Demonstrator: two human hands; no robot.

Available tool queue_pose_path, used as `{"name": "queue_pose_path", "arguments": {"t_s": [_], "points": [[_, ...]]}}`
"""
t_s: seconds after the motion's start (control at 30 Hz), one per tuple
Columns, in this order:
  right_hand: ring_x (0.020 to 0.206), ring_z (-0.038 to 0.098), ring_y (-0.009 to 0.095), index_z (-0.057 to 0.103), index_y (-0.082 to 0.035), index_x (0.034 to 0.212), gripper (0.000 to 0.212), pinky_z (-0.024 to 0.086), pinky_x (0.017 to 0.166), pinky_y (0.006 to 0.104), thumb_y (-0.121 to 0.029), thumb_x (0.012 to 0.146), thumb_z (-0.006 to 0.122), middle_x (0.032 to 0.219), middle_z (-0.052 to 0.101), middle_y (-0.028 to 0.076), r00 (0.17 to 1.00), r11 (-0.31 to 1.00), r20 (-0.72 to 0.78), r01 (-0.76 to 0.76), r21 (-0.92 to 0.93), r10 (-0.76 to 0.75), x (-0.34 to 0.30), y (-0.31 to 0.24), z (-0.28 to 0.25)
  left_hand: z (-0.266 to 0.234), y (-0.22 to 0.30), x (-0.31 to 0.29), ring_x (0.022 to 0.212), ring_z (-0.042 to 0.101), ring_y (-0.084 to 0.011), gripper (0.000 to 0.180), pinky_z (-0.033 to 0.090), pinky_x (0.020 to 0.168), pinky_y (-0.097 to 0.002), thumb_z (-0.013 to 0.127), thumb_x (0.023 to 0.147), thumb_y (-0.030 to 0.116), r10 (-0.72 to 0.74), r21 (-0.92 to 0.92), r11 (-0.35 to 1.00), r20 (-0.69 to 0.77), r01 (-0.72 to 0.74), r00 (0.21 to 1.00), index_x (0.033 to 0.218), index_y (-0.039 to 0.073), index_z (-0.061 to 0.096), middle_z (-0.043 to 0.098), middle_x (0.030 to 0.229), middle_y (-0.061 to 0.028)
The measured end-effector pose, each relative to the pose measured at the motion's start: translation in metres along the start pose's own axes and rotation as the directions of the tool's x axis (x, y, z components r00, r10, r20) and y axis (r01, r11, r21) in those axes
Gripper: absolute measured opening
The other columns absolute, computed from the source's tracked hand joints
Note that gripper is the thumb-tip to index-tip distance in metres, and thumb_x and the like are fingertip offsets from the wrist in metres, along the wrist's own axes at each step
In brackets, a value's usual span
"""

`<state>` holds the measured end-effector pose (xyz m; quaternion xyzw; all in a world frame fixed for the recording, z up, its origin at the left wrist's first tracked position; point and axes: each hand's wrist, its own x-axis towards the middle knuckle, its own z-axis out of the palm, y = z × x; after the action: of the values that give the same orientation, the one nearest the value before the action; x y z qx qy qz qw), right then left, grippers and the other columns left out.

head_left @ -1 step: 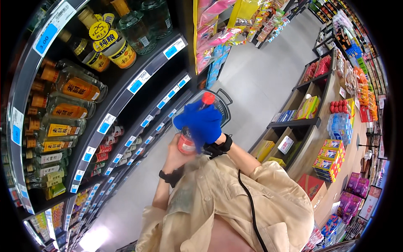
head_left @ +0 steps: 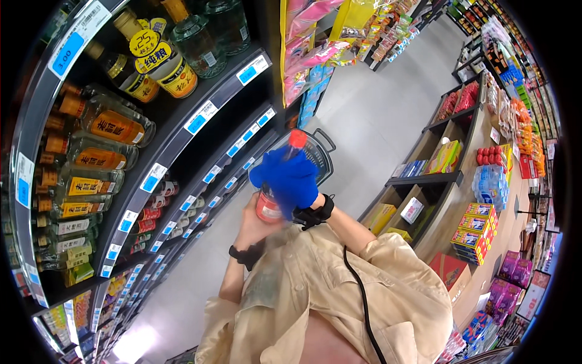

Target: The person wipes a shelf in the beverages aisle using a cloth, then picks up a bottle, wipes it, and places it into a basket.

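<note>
**Bottle held in both hands, store aisle**

Both hands up in front of the chest, on one bottle (head_left: pixel 280 182).

- Right hand (head_left: pixel 290 177): wears a blue glove, wrapped over the upper and middle part of the bottle. Fingers curled shut around it. Black strap at that wrist.
- Left hand (head_left: pixel 254 219): bare, cupped against the lower part of the bottle from the left and below. Fingers look closed on it, but the fingertips are hidden behind the bottle, so exact grip can't be told. Black strap on this wrist too.
- Bottle: red cap (head_left: pixel 297 138) sticks out above the glove, red label shows below it. Tilted, cap pointing up and away from the body. Held in the air, touching nothing but the two hands. Contents not readable, the glove covers most of it.
- Shopping basket (head_left: pixel 324 159): dark, sits on the floor just beyond the hands, partly hidden by the bottle and glove.
- Shelf unit (head_left: pixel 182 130) to the left: rows of glass bottles with yellow and orange labels, price tags along the shelf edges.
- Low shelves (head_left: pixel 424 179) to the right: boxes and packaged goods.
- Person wears a beige shirt (head_left: pixel 339 285), a black cable runs down its front.
</note>
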<state>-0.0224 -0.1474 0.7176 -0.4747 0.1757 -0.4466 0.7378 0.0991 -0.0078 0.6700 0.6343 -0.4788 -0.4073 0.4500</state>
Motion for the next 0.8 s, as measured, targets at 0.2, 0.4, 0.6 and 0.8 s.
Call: {"name": "queue_pose_path", "arguments": {"t_s": [0.2,0.4,0.6,0.8], "points": [[0.095,0.066,0.013,0.057,-0.001,0.121,0.053,0.056,0.082,0.0315,-0.013,0.077,0.086,0.108,0.069,0.008,0.991,0.994,0.095,-0.101,0.045,0.097,-0.019,0.027,-0.024,0.005,-0.005,0.007,0.107,0.066,-0.0171,0.084,0.054,0.094,-0.0335,0.093,0.059,0.009,-0.029,-0.169,0.985,-0.031,0.023,0.999,0.132,-0.001,0.052,0.069,0.119,-0.0107],[0.113,0.063,0.017,0.049,-0.004,0.135,0.082,0.052,0.098,0.0369,-0.020,0.069,0.094,0.125,0.065,0.009,0.976,0.975,0.173,-0.096,-0.201,0.132,-0.035,0.041,-0.044,0.000,-0.005,0.014,0.107,0.067,-0.0200,0.089,0.055,0.095,-0.0343,0.091,0.056,0.004,0.011,-0.078,0.997,-0.011,-0.012,1.000,0.135,-0.002,0.049,0.068,0.119,-0.0126],[0.118,0.062,0.020,0.047,-0.006,0.138,0.083,0.050,0.102,0.0371,-0.021,0.071,0.094,0.131,0.062,0.008,0.962,0.967,0.212,-0.125,-0.223,0.173,-0.025,0.000,-0.027,0.004,-0.019,0.017,0.111,0.068,-0.0273,0.091,0.055,0.095,-0.0376,0.091,0.055,0.003,0.046,0.092,0.995,-0.100,-0.037,0.994,0.135,0.000,0.049,0.068,0.120,-0.0163],[0.117,0.061,0.016,0.047,-0.007,0.139,0.087,0.050,0.102,0.0363,-0.023,0.069,0.096,0.128,0.063,0.006,0.946,0.938,0.287,-0.046,-0.343,0.151,-0.031,0.008,-0.043,0.005,-0.007,0.019,0.104,0.066,-0.0322,0.079,0.054,0.091,-0.0396,0.093,0.055,0.006,0.191,0.182,0.970,-0.175,-0.159,0.966,0.124,0.003,0.054,0.064,0.112,-0.0143]]}}
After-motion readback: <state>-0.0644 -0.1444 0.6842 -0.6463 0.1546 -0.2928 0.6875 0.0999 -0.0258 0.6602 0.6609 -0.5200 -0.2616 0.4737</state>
